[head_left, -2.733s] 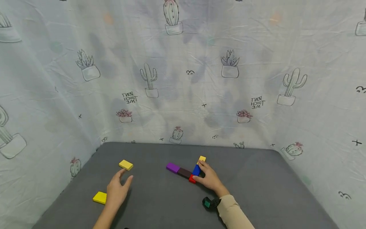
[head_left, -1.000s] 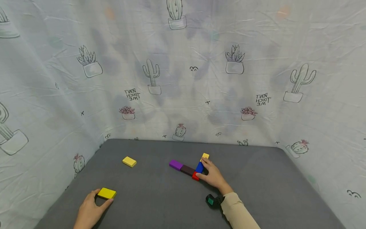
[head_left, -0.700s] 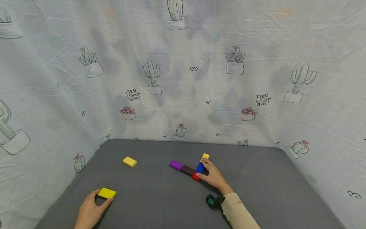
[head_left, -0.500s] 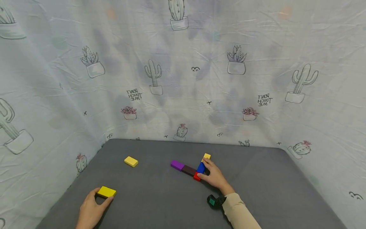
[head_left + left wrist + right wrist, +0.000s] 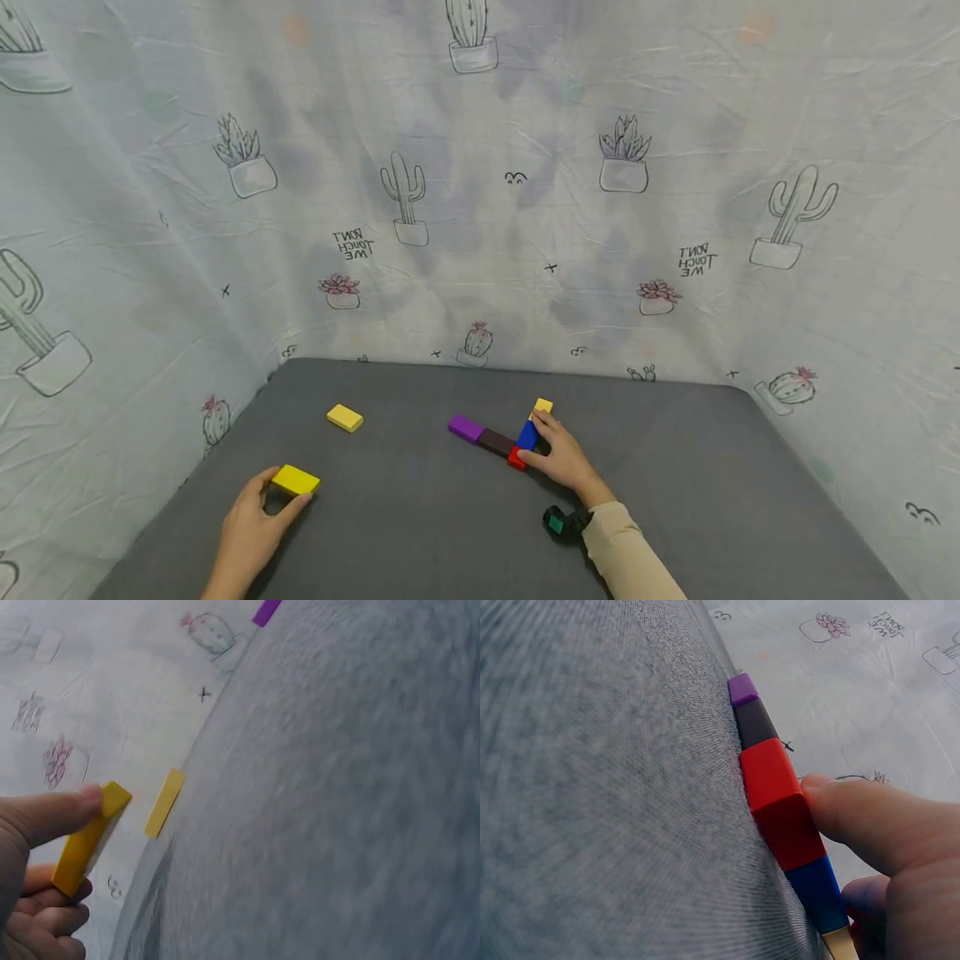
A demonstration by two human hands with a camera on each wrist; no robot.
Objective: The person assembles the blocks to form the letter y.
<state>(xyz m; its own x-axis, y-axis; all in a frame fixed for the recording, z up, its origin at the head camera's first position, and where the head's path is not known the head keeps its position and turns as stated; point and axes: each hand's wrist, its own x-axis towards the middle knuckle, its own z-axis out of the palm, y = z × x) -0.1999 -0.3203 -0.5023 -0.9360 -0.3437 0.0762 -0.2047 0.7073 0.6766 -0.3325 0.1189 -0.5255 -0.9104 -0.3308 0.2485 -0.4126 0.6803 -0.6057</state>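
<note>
— Blocks: how far along is the building looking?

— Partway, I would judge. Five are lying joined on the grey desk [image 5: 675, 500]: a purple block [image 5: 466, 428], a dark brown block [image 5: 497, 442] and a red block [image 5: 516, 457] are forming one line, while a blue block [image 5: 527, 435] and a small yellow block [image 5: 542, 407] are running off from the red end toward the cactus-print cloth [image 5: 480, 208]. Two more yellow ones are sitting apart from that row.

— Which one is being handled?

— The near yellow block [image 5: 296, 480], at the front left of the desk. The left hand [image 5: 251, 529] is pinching it between thumb and fingers, and in the left wrist view it is appearing tilted, raised on one edge. Its long axis is running roughly left to right, slightly skewed, pointing toward the joined row.

— And the other hand?

— The right hand [image 5: 562, 461] is resting against the row, thumb pressing the red block's side and fingers lying along the blue one, steadying rather than gripping. The far yellow block [image 5: 345, 417] is lying flat, untouched, well apart from both hands.
</note>
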